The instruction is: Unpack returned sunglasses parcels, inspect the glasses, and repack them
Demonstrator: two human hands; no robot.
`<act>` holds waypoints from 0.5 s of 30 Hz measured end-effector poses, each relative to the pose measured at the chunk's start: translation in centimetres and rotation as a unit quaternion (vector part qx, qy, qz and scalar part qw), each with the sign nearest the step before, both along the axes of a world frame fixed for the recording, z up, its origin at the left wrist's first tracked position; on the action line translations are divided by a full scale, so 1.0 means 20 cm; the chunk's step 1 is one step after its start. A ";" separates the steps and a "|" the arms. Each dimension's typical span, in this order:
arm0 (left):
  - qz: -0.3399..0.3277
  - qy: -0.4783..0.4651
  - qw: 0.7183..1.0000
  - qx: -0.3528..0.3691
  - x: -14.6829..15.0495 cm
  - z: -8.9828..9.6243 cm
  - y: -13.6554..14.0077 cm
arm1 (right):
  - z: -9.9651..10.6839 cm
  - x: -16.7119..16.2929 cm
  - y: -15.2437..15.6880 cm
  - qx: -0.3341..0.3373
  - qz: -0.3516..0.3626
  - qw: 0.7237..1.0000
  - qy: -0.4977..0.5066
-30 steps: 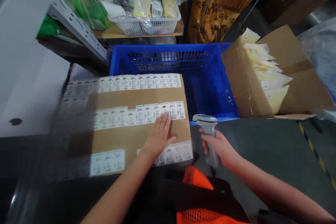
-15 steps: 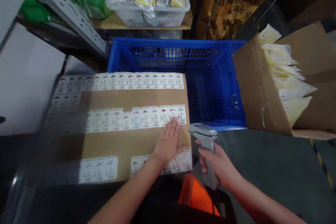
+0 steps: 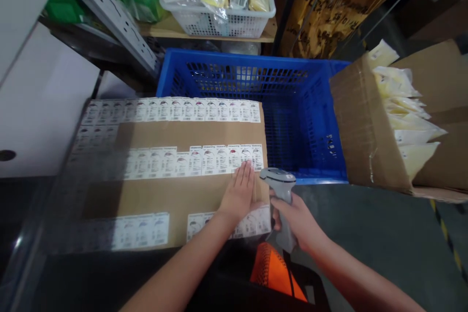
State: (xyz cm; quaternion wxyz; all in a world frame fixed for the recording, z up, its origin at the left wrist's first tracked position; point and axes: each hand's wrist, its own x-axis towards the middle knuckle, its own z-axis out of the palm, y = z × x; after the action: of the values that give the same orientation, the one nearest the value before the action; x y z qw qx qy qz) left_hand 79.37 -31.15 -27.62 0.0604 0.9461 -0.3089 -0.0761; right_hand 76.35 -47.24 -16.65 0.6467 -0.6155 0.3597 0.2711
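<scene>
My left hand [image 3: 237, 196] lies flat on a cardboard sheet [image 3: 204, 134], fingers stretched out. Its fingertips touch the lower edge of the middle row of printed labels [image 3: 208, 161], which carry small pictures and barcodes. Wrapped around the handle of a grey barcode scanner [image 3: 278, 178] is my right hand [image 3: 297, 219]. The scanner's head is just over the right edge of the sheet and points left toward the labels. Another label row [image 3: 171, 109] runs along the top of the sheet, and a lower row [image 3: 142, 230] is partly covered by my left forearm.
Behind the sheet stands a blue plastic crate [image 3: 252, 61]. A cardboard box [image 3: 360, 126] with yellowish packets [image 3: 398, 102] is at the right. A white basket [image 3: 223, 24] with bagged goods sits on a shelf, beside a metal upright [image 3: 117, 14]. Orange mesh material [image 3: 274, 270] shows near my body.
The scanner in my right hand has moved slightly left and up, closer to the sheet's edge. My left hand stays on the sheet. The whole view has shifted a little.
</scene>
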 end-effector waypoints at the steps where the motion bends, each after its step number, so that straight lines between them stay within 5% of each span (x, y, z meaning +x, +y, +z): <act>1: -0.001 0.004 1.000 0.004 0.00 0.00 0.00 | 0.00 0.00 0.00 -0.003 -0.002 1.000 -0.001; 15: 0.009 0.036 0.999 0.028 -0.02 -0.07 -0.02 | -0.03 0.00 -0.03 0.008 -0.020 1.000 -0.002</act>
State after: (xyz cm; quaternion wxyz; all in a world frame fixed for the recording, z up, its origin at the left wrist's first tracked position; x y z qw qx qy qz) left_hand 78.95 -31.52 -28.93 0.0459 0.9469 -0.2956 -0.1182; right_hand 76.41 -47.78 -17.17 0.6577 -0.6033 0.3689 0.2596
